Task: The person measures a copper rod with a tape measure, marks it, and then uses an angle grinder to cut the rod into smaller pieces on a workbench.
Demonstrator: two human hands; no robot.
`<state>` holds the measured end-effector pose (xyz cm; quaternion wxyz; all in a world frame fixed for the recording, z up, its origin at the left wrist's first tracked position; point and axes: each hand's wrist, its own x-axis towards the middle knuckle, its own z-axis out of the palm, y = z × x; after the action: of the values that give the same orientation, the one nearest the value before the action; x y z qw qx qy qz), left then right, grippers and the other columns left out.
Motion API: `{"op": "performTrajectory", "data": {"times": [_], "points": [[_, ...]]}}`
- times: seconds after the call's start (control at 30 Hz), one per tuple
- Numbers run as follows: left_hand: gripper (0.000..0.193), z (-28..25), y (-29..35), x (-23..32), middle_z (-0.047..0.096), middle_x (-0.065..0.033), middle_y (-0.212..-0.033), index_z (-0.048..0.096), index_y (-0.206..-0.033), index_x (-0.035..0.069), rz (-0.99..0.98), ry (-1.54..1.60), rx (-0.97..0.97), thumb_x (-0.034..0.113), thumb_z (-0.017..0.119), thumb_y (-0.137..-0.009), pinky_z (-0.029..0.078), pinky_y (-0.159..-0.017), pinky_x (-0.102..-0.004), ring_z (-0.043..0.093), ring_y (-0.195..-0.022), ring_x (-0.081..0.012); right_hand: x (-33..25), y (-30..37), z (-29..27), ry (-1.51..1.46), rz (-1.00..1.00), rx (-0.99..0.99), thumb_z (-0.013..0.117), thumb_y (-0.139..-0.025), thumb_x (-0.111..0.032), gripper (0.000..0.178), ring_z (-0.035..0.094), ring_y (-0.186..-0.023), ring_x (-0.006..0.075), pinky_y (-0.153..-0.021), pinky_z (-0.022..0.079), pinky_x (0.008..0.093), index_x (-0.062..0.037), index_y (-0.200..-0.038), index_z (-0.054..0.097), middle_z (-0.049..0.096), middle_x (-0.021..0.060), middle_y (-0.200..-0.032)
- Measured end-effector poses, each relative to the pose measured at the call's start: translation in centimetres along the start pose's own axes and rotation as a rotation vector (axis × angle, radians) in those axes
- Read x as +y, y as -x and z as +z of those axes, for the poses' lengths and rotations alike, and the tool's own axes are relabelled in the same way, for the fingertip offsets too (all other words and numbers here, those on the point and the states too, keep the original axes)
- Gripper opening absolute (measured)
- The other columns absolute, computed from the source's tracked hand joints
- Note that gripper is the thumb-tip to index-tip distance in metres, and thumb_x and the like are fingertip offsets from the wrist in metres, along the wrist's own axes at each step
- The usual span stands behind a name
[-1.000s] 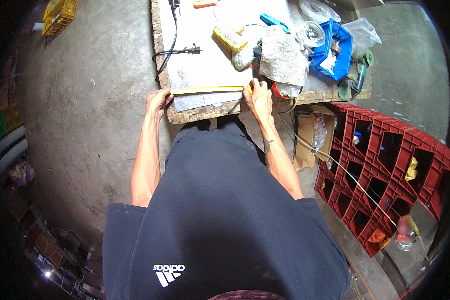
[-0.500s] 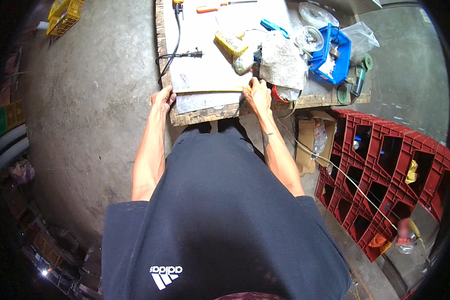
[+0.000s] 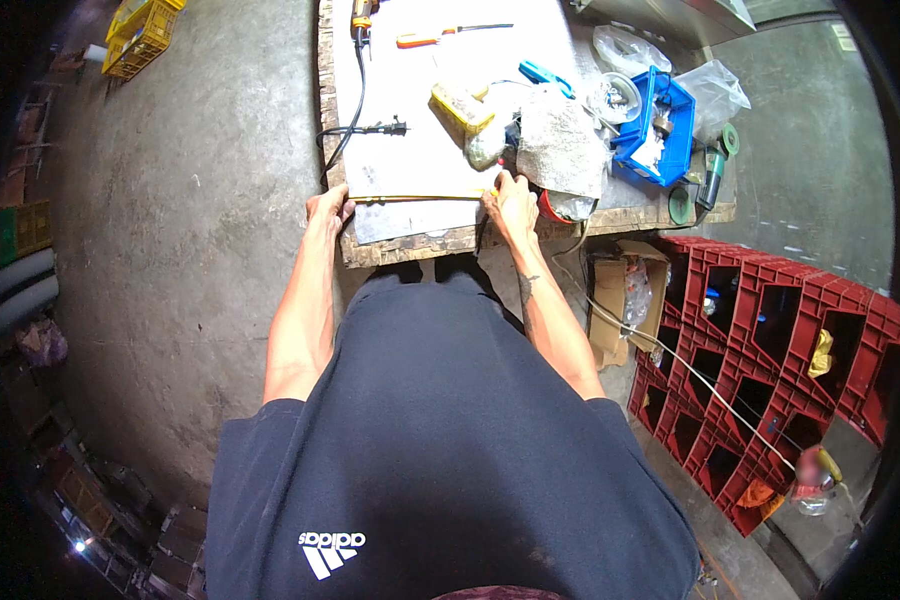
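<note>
A thin yellow tape measure point(image 3: 420, 197) is stretched straight across the near end of a white sheet point(image 3: 395, 165) on the workbench. My left hand point(image 3: 328, 206) pinches its left end at the sheet's left edge. At the other end my right hand point(image 3: 513, 208) is closed around the tape; its case, if there, is hidden by the fingers. Just right of that hand are a red-rimmed container point(image 3: 555, 207) and a grey cloth point(image 3: 560, 145). A yellow block-like item point(image 3: 462, 108) and a clear bag point(image 3: 485, 148) lie beyond the tape.
A black cable with plug point(image 3: 380, 129) and an orange-handled tool point(image 3: 420, 40) lie on the bench. At right are a blue bin point(image 3: 687, 140) of small parts and a green angle grinder point(image 3: 712, 175). Red crates point(image 3: 770, 340) and a cardboard box point(image 3: 610, 310) stand below, crossed by a cord.
The bench sits slightly lower in the picture, as the view has shifted. Both hands keep hold of the tape, which now lies almost level across the sheet.
</note>
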<state>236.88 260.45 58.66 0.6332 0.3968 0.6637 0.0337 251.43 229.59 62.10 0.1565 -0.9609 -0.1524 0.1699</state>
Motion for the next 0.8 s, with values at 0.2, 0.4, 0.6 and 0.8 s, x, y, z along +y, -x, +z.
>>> {"op": "performTrajectory", "data": {"times": [0.2, 0.4, 0.6, 0.8], "points": [[0.015, -0.3, -0.3, -0.1, 0.071, -0.0153, -0.083, 0.068, -0.086, -0.012, 0.054, -0.05, -0.023, 0.001, 0.075, -0.084, 0.058, -0.046, -0.0221, 0.068, -0.059, -0.0166, -0.4, -0.3, -0.4, 0.054, -0.005, 0.0, 0.077, -0.088, -0.032, 0.044, 0.067, -0.098, 0.0475, -0.081, 0.057, 0.0554, -0.0123, -0.125, 0.062, 0.06, 0.0227, -0.117], [0.01, -1.0, -2.0, -1.3, 0.071, -0.0174, -0.088, 0.067, -0.086, -0.014, 0.078, -0.011, -0.049, -0.006, 0.072, -0.085, 0.059, -0.048, -0.0247, 0.07, -0.063, -0.0194, -1.0, -0.2, 0.2, 0.093, -0.042, 0.096, 0.076, -0.09, -0.036, 0.039, 0.064, -0.1, 0.0451, -0.084, 0.054, 0.055, -0.0148, -0.121, 0.065, 0.059, 0.0207, -0.117], [0.009, -0.6, -1.5, -1.8, 0.069, -0.0166, -0.09, 0.064, -0.088, -0.012, 0.107, 0.078, -0.066, -0.01, 0.072, -0.084, 0.064, -0.056, -0.0245, 0.072, -0.07, -0.0219, -0.9, 0.0, 0.1, 0.107, -0.021, 0.106, 0.075, -0.093, -0.035, 0.038, 0.062, -0.1, 0.0461, -0.083, 0.055, 0.0544, -0.015, -0.122, 0.064, 0.057, 0.0202, -0.119], [0.027, -1.4, -1.5, -2.6, 0.066, -0.0216, -0.108, 0.055, -0.108, -0.012, 0.127, 0.184, -0.151, -0.015, 0.07, -0.085, 0.07, -0.071, -0.0303, 0.074, -0.086, -0.0278, -1.6, 1.0, -0.2, -0.017, 0.018, 0.091, 0.074, -0.094, -0.035, 0.037, 0.058, -0.106, 0.0486, -0.082, 0.056, 0.0554, -0.012, -0.121, 0.062, 0.053, 0.0217, -0.124]]}}
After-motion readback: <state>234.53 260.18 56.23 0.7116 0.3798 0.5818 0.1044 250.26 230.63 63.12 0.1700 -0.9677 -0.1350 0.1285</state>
